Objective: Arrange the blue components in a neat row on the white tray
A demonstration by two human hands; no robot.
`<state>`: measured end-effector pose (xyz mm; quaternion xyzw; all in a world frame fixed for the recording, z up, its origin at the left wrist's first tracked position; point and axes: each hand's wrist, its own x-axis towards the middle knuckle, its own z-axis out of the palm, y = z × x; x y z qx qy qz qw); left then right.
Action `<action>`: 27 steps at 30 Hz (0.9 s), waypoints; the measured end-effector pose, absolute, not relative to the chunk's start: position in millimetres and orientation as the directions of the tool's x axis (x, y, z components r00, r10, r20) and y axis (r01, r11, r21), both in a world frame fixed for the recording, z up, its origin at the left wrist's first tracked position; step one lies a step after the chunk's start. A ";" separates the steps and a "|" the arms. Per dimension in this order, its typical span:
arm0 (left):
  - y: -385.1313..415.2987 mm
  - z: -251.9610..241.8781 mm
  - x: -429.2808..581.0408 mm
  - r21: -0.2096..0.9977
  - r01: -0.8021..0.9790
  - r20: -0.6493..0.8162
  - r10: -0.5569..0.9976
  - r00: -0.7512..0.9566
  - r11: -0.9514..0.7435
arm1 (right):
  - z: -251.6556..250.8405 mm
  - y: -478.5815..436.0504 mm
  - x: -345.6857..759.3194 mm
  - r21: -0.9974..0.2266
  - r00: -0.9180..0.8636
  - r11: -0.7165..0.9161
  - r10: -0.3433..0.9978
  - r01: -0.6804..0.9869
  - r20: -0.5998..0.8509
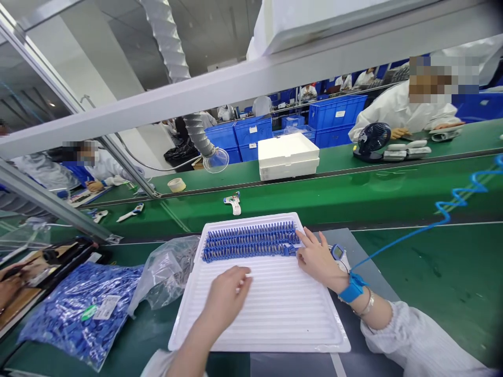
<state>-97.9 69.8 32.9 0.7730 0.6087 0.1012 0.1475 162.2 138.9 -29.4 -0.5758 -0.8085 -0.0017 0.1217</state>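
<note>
In front of me lies a white ribbed tray (259, 309). Tightly packed rows of small blue plastic parts (247, 242) stand along its far grooves. My right hand (316, 259) is at the right end of these rows, its thumb and fingers bent against a blue plastic part (290, 251) at the end of the nearest row; the fingertips partly hide the contact. My left hand (228, 296) hovers over the bare grooves, fingers loosely bent, with a gap between thumb and forefinger and nothing visible in it. A blue strap (353, 287) wraps my right wrist.
Left of the tray are a clear plastic bag (167, 272) and a bag of blue parts (84, 309). Beyond it lie a white handheld device (234, 203) and a white foam box (288, 157). A coiled blue cord (416, 232) crosses at right. Co-workers sit opposite and at left.
</note>
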 end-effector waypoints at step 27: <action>144.9 -39.1 11.7 0.052 0.886 -0.027 0.886 0.462 -0.461 | -24.4 166.2 192.1 -0.503 -0.366 0.419 0.908 0.756 0.206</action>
